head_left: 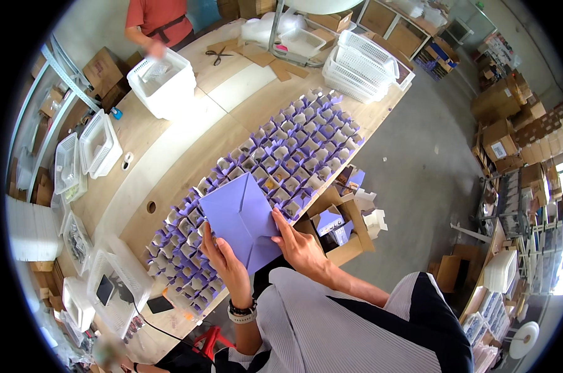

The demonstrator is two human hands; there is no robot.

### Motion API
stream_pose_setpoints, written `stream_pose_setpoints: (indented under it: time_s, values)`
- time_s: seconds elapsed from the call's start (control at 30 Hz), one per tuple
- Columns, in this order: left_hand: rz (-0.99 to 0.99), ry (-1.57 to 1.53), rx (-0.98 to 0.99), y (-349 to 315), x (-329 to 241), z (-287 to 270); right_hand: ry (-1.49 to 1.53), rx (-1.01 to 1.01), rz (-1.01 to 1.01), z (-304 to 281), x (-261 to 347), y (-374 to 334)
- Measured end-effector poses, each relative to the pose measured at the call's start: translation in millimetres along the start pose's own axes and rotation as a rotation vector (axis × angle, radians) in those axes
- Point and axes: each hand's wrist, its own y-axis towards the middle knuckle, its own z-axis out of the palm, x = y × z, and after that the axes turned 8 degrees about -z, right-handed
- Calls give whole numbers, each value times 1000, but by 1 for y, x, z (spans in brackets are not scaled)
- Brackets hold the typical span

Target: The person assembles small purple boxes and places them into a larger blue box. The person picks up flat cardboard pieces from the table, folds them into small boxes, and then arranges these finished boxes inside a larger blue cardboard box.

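Observation:
A purple cardboard box (235, 208) is held between my two hands above the near edge of the table, its folded flap panels facing up. My left hand (227, 264) grips its left side, with a bracelet and a watch strap at the wrist. On the opposite side, my right hand (297, 245) has its fingers along the edge and over the surface. Beneath and behind the box stand many small open-topped purple boxes (288, 149), packed closely in rows; the held box hides some of them.
Under the table edge, an open brown carton (350, 248) holds purple pieces. White plastic baskets (361, 65) are stacked at the far right end, and another white basket stack (162, 84) stands near a co-worker in red (163, 18). Scissors (218, 56) lie on the table.

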Motion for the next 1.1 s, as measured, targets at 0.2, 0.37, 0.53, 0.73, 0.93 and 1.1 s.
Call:
stream_pose_setpoints:
  time_s: [0.2, 0.37, 0.53, 0.73, 0.93, 1.1]
  values:
    - [-14, -81, 22, -21, 6, 19, 156, -75, 473, -33, 2, -18]
    - [201, 122, -58, -52, -6, 38, 156, -252, 292, -49, 0, -31]
    - [65, -68, 101, -74, 9, 43, 838, -315, 840, -67, -32, -59]
    - [-62, -256, 211, -77, 19, 31, 990, -274, 859, -70, -27, -66]
    - [-136, -260, 225, -71, 28, 13, 917, 9, 941, -44, 9, -67]
    - [77, 219, 130, -58, 16, -18, 802, 31, 670, -19, 35, -65]
